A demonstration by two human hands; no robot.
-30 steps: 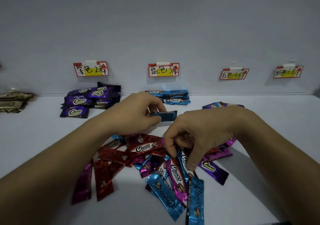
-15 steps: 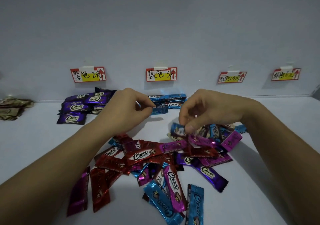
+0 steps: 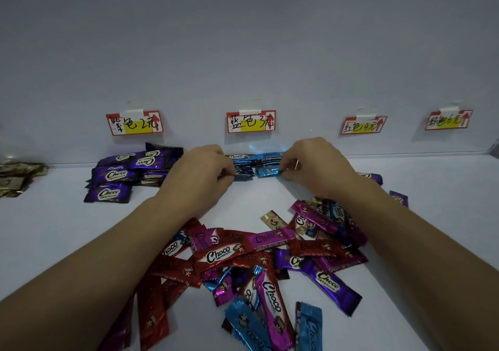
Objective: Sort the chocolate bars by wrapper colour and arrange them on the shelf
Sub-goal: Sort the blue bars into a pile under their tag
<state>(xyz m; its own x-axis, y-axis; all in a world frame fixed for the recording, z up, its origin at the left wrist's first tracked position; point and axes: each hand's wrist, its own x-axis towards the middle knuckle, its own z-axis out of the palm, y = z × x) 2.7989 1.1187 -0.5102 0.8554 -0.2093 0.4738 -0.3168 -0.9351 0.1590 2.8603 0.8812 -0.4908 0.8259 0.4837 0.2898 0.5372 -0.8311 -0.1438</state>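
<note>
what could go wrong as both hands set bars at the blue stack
The left hand pinches a dark blue bar and the right hand a light blue bar at the loose blue stack; pushing them in might topple it. The purple stack lies close beside the left hand, so a nudge could mix colours.

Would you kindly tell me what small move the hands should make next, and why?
Probably release both: the left hand pinches a dark blue bar, the right hand a lighter blue bar, both at the blue stack beneath the blue label.
</note>
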